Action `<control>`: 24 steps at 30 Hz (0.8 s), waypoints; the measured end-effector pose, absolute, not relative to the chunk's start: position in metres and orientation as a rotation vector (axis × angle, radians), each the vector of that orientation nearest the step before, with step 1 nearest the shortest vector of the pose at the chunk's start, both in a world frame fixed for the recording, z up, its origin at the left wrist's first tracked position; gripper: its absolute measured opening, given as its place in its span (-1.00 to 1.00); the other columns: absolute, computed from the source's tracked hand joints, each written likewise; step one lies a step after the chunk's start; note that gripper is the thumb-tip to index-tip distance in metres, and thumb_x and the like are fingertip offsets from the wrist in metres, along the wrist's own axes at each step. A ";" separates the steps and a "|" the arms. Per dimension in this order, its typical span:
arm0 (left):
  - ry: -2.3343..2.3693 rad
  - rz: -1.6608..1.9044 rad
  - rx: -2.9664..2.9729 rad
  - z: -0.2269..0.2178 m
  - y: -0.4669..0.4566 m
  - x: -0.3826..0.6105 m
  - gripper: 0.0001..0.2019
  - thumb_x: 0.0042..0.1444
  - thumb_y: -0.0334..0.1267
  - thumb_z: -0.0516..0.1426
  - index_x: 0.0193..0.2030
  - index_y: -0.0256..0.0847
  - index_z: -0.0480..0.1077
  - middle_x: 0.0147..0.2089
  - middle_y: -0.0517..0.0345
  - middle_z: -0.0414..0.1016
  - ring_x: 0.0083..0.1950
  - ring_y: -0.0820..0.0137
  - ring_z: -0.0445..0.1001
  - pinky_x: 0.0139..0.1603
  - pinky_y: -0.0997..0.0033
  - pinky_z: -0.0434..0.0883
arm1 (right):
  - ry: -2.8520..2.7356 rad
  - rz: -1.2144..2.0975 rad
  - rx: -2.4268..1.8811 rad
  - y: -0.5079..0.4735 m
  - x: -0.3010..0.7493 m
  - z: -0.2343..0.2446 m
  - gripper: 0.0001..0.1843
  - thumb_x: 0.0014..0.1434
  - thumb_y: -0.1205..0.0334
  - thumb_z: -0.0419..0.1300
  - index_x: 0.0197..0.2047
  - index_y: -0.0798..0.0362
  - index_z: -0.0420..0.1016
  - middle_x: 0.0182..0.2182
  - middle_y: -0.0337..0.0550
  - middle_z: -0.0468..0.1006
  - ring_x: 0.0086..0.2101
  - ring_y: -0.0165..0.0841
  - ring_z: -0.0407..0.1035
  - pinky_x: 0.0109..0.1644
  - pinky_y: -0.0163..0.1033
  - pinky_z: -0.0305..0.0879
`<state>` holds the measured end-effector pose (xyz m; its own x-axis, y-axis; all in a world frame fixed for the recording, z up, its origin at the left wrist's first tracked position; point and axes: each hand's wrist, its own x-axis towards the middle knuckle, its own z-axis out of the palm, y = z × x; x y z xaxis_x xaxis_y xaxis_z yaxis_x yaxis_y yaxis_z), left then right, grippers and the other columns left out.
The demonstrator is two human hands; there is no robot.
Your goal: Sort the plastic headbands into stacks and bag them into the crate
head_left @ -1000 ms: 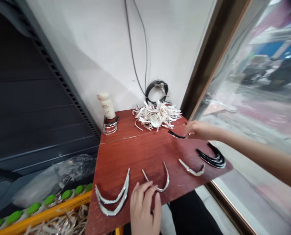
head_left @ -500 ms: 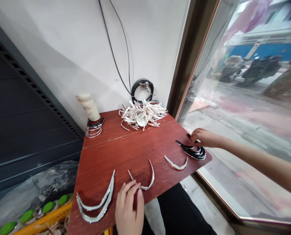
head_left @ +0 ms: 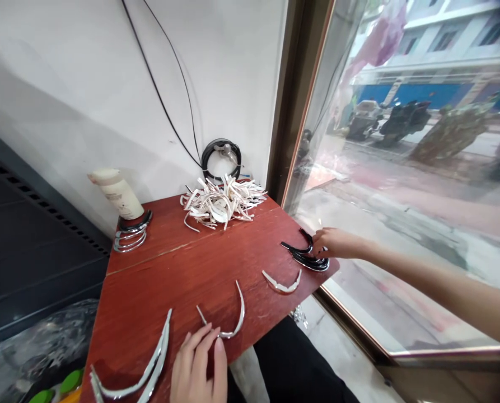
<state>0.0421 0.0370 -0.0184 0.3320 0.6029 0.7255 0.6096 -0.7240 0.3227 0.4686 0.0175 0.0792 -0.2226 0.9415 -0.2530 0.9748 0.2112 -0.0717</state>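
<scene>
My right hand is at the table's right corner, its fingers pinched on one of the glossy black curved strips stacked there. Its fingertips partly hide the strips. Near the front edge, my left hand lies with fingers stretched out, fingertips over a thin silvery U-shaped strip and hiding part of its curve. Between the hands rests a smaller pale curved strip. Left of my left hand lie larger whitish curved strips, nested together and cut off by the frame's bottom.
On the red-brown table, a heap of white strip scraps sits at the back beside a coiled black cable. A white bottle stands on stacked curved pieces at the back left. A glass pane borders the right side.
The view has swung right, so everything appears further left. My right hand's fingers have shifted slightly among the black strips, and one strip stands a bit apart. My left hand stays in place.
</scene>
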 end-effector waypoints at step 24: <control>-1.232 -1.408 -2.503 -0.018 0.026 0.047 -0.84 0.26 -0.37 0.10 -0.06 -0.20 0.46 -0.07 0.02 0.55 -0.02 0.25 0.48 0.14 0.15 0.36 | 2.538 -0.292 2.151 -0.055 0.481 0.048 -0.70 0.31 0.07 0.12 0.02 -0.27 0.60 0.07 -0.07 0.53 0.03 -0.11 0.43 0.08 -0.04 0.40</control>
<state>0.0468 0.0262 -0.0180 0.2831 0.6240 0.7283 0.6393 -0.6889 0.3417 0.4805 -0.0548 0.0476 -0.1590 0.9865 0.0381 0.9521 0.1635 -0.2585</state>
